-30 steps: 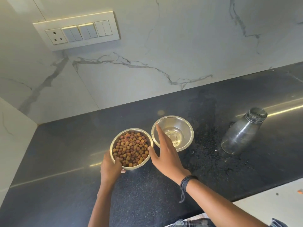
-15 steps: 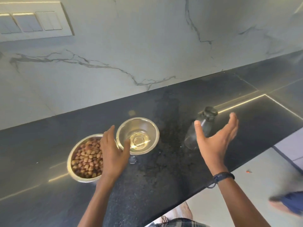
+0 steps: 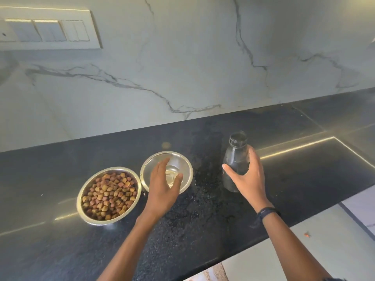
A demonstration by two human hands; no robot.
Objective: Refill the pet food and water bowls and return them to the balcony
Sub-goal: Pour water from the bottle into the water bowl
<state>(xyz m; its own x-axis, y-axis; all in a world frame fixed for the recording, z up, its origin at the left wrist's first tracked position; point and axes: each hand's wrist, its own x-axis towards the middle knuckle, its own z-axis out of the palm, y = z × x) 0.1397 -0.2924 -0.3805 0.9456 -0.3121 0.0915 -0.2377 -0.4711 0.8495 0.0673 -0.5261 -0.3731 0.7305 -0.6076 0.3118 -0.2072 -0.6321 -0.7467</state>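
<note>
A steel bowl (image 3: 81,192) heaped with brown kibble (image 3: 109,195) sits on the black counter (image 3: 60,250). Touching its right side is a second steel bowl (image 3: 187,166) with a little water at the bottom. My left hand (image 3: 164,189) hovers over that bowl's near rim, fingers apart and empty. To the right stands a clear glass bottle (image 3: 236,151), upright with no cap. My right hand (image 3: 248,177) wraps it, thumb on the left side and fingers on the right.
Water droplets (image 3: 205,185) speckle the counter between the water bowl and the bottle. A marble wall (image 3: 182,67) backs the counter, with a switch panel (image 3: 50,29) at upper left. The counter's front edge runs diagonally at lower right, with pale floor (image 3: 324,246) beyond.
My left hand moved from the kibble bowl to over the water bowl. My right hand left the bowls, swung right and closed around the bottle. The view shifted right.
</note>
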